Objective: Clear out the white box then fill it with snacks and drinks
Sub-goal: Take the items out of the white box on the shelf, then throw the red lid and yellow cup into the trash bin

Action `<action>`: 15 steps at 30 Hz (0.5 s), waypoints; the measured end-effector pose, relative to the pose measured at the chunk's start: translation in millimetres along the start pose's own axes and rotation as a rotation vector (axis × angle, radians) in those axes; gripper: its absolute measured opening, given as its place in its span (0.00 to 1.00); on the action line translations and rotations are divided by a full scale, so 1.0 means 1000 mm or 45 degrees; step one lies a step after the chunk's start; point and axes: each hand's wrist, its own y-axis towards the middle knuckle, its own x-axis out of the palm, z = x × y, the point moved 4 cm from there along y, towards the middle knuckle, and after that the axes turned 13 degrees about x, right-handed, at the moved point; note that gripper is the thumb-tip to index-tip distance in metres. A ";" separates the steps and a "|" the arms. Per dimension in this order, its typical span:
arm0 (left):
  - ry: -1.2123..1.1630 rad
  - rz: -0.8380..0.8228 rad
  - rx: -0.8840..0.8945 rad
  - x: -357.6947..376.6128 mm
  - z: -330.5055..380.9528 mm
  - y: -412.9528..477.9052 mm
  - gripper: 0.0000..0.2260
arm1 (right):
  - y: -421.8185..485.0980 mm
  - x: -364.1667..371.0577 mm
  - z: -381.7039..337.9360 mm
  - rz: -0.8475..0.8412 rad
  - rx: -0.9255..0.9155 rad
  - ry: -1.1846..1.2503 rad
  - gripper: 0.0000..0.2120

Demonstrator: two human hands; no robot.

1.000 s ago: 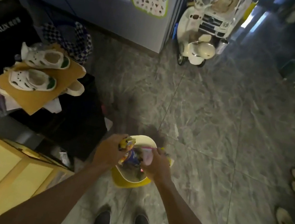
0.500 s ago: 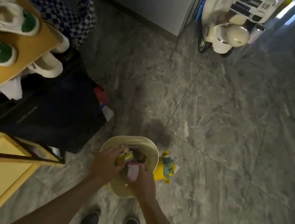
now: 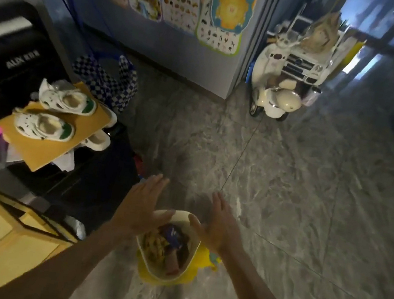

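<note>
At 6 o'clock the white box [image 3: 161,275] sits on the floor [image 3: 288,190], with snack packets [image 3: 162,244] inside. Left hand [image 3: 141,208] and right hand [image 3: 220,227] hover over its far rim, each grip slack and empty, fingers straight. A toy scooter [image 3: 275,94] stands far off at 1 o'clock.

- The floor [image 3: 288,190] is made of grey stone tiles with thin lines between them.
- A white box [image 3: 146,261] with snack packs inside stands low in the middle. A yellow thing [image 3: 204,257] pokes out from under it.
- A cream toy scooter [image 3: 274,99] stands by the wall corner, with a white toy car [image 3: 303,65] just behind it.
- A blue and white checked bag [image 3: 108,79] sits on the left, by the wall.
</note>
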 end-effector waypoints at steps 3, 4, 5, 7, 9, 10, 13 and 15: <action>0.077 0.064 0.022 -0.085 0.026 0.014 0.43 | -0.011 -0.087 -0.034 0.140 -0.078 -0.035 0.51; 0.100 0.092 0.030 -0.115 0.036 0.017 0.43 | -0.017 -0.115 -0.047 0.178 -0.110 -0.033 0.51; 0.123 0.127 0.038 -0.143 0.045 0.018 0.44 | -0.023 -0.141 -0.061 0.204 -0.132 -0.016 0.51; 0.175 0.197 0.031 -0.198 0.062 0.018 0.44 | -0.031 -0.186 -0.087 0.226 -0.183 0.035 0.51; 0.229 0.246 0.004 -0.247 0.077 0.011 0.43 | -0.038 -0.221 -0.111 0.265 -0.250 0.082 0.52; 0.247 0.281 -0.019 -0.270 0.083 0.006 0.43 | -0.042 -0.237 -0.125 0.292 -0.293 0.080 0.52; 0.266 0.401 -0.102 -0.326 0.094 -0.020 0.47 | -0.069 -0.273 -0.173 0.305 -0.426 0.031 0.55; 0.300 0.470 -0.138 -0.352 0.094 -0.046 0.48 | -0.087 -0.282 -0.206 0.303 -0.516 0.020 0.54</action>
